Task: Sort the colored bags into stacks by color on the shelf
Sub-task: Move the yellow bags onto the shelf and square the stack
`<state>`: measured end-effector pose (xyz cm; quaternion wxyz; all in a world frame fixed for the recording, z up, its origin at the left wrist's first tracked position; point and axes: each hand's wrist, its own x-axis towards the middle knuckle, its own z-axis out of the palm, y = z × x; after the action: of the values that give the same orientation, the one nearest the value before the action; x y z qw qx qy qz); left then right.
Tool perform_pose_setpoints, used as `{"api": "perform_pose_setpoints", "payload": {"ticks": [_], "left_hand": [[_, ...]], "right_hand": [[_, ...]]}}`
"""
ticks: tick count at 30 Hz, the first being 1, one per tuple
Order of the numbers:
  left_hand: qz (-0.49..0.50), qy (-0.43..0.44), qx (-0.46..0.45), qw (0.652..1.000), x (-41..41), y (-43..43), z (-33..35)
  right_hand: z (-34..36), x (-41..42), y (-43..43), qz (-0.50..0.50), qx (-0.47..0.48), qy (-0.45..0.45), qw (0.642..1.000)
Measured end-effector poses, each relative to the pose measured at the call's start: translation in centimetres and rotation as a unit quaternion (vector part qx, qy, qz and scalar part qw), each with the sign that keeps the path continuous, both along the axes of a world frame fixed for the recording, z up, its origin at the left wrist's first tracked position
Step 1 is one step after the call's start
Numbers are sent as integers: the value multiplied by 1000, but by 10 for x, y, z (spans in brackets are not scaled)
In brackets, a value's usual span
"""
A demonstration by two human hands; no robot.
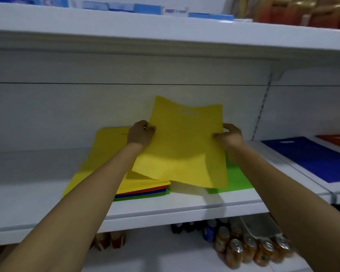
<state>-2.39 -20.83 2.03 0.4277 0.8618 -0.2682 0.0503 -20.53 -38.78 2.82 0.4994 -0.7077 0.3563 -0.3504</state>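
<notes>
As the yellow bag (185, 146) is held above the shelf (185, 205), the left hand (140, 134) pinches its left edge, the right hand (229, 135) its right edge; beneath lie a mixed stack (143, 191) and a green bag (237, 179).

My raised bag (185, 146) hangs above the mixed stack (145, 190) on the shelf (185, 207), with 1 left bag (106, 146) and 1 right bag (236, 179) flanking it (cans (236, 250) below).

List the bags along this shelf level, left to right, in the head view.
Flat yellow bag, held yellow bag, green bag, blue bag, red bag. The mixed pile overlaps the held one, so it is skipped.
</notes>
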Motion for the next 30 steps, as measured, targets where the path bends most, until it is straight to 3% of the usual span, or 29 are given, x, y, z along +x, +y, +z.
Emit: {"api": "perform_pose_setpoints", "payload": {"ticks": [6, 16, 30], "left_hand": [[-46, -43, -19, 998, -71, -86, 11], [-138, -100, -62, 983, -270, -261, 13], [-300, -74, -59, 949, -485, -447, 9]], "right_hand": [[5, -93, -63, -105, -24, 32, 994], [11, -320, -205, -259, -89, 68, 959], [-1, -566, -315, -422, -108, 178, 882]]}}
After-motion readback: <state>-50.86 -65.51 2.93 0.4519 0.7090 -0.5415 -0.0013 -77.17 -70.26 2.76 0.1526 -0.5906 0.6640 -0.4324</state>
